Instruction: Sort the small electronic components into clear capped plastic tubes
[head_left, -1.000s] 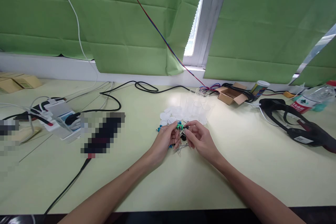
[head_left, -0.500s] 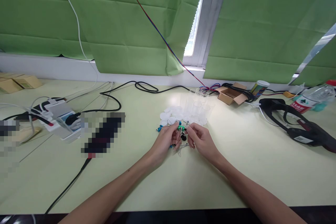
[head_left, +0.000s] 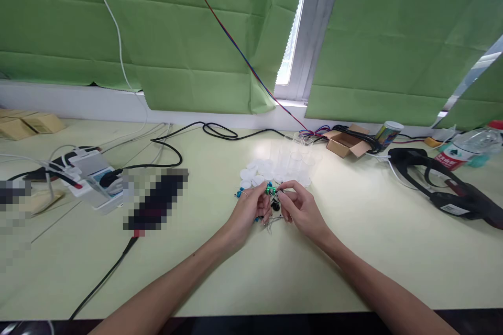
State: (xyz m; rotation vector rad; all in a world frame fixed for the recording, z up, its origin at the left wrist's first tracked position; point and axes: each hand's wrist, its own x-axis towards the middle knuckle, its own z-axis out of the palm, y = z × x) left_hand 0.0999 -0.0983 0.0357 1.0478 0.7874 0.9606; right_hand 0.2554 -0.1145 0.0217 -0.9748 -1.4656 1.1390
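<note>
Between thumb and forefinger, my left hand (head_left: 251,208) pinches a small bright green part (head_left: 271,190), too small to name its kind. My right hand (head_left: 302,208) is closed beside it, thumb and forefinger together at the green part's right end; what they grip is hidden. Under and between the hands lie a small round black part (head_left: 275,205) and thin pale wires (head_left: 269,226). Small blue parts (head_left: 239,193) lie to the left of my left fingers. Just beyond the hands are several white discs (head_left: 248,174) and clear tubes (head_left: 295,161) standing upright.
An opened cardboard box (head_left: 342,146) and a printed canister (head_left: 388,133) stand at the back right. A black frame-like device (head_left: 451,196) and a bottle (head_left: 456,154) are far right. At left are a white power strip (head_left: 96,180) and a blurred dark object (head_left: 157,201).
My right forefinger and thumb have shifted slightly at the green part. My left hand keeps its pinch, and the other things stay in place.
</note>
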